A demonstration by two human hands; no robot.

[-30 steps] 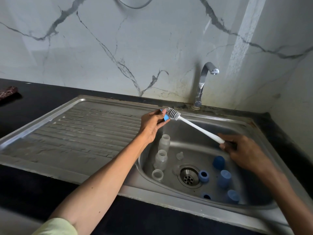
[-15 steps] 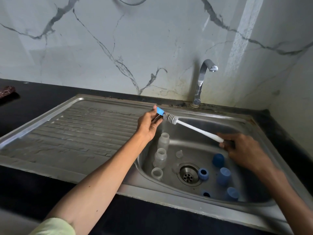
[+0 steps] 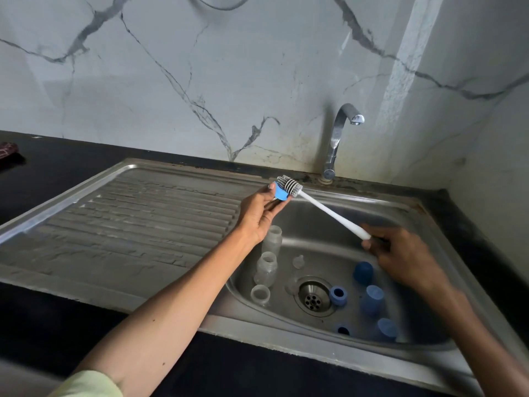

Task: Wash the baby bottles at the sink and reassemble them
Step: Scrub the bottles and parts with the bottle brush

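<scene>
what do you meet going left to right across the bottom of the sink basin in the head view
clear bottle ring → drain → blue collar → blue cap

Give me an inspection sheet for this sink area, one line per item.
Surface: steel sink with ribbed drainboard set in a dark counter.
Job's things: three clear bottles by the basin's left wall; blue caps and rings right of the drain; a clear teat behind the drain.
Clutter: dark patterned cloth at the far left of the counter.
Hands: left hand pinches a blue ring against the brush head; right hand grips the white brush handle.
Cables: nothing seen.
Surroundings: marble-look wall; tap with no water running.
</scene>
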